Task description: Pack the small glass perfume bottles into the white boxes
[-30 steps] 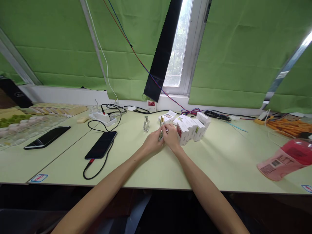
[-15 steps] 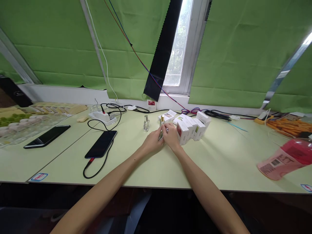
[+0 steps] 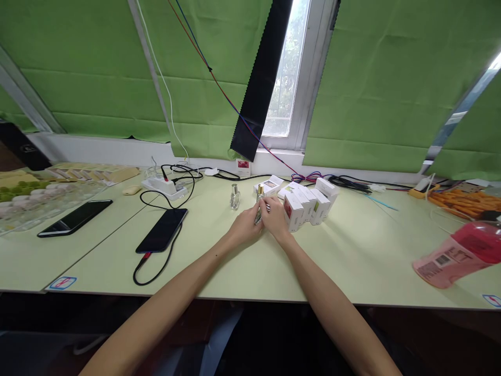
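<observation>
My left hand (image 3: 246, 225) and my right hand (image 3: 274, 215) meet at the middle of the table, fingers closed around a small glass perfume bottle (image 3: 260, 192). Its gold-coloured top shows above my fingers; most of its body is hidden between the hands. To the left, a second clear perfume bottle (image 3: 235, 198) with a metallic neck stands upright, apart from my hands. Just right of my right hand stand several small white boxes (image 3: 298, 211) with coloured pictures. Behind the held bottle, another white box (image 3: 269, 185) lies flat. A ring shows on my right hand.
On the left lie a black phone (image 3: 162, 230) on a cable, another dark phone (image 3: 76, 218) and a white power strip (image 3: 166, 187). Egg-like items (image 3: 39, 201) fill a clear tray. A pink bottle (image 3: 456, 254) is at the right. Black cables (image 3: 350, 184) run along the back.
</observation>
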A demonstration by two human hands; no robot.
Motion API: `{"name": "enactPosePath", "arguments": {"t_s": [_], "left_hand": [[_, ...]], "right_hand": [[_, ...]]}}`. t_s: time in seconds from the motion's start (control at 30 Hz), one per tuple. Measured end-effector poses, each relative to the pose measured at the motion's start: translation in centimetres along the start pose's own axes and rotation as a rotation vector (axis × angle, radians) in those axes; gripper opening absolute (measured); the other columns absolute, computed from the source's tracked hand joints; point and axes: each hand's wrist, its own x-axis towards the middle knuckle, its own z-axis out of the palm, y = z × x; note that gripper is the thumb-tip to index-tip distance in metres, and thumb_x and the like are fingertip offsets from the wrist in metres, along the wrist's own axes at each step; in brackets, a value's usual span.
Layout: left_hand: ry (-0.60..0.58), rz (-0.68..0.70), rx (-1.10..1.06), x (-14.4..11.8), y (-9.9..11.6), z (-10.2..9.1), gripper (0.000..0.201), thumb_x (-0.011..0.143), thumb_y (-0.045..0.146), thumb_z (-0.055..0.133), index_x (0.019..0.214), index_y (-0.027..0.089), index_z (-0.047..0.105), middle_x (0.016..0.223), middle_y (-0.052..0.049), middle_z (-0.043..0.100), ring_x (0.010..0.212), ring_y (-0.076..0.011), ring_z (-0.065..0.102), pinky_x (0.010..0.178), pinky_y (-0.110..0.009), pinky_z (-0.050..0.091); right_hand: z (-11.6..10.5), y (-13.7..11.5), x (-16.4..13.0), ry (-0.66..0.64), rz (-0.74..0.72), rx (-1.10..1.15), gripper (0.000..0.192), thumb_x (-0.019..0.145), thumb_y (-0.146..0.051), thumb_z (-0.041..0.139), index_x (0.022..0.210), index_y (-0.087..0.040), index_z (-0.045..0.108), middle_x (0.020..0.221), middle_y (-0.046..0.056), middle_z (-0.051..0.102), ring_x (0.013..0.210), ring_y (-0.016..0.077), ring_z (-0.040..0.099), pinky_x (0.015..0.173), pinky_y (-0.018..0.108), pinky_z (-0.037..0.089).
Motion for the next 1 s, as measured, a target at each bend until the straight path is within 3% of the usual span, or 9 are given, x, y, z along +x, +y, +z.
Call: {"name": "enactPosePath", "arguments": {"t_s": [1.0], "left_hand": [[-0.010, 0.006, 0.004, -0.07, -0.15, 0.03, 0.051, 0.089, 0.023, 0.053, 0.139, 0.016, 0.050, 0.090, -0.007, 0.071, 0.069, -0.0214, 0.060, 0.059, -0.028, 0.035]], "right_hand": [[0.06, 0.10, 0.00, 0.001, 0.002, 0.010, 0.024, 0.100, -0.025, 0.049, 0.086, -0.020, 0.068, 0.093, 0.009, 0.068, 0.086, 0.0224, 0.063, 0.083, 0.035, 0.048]]}}
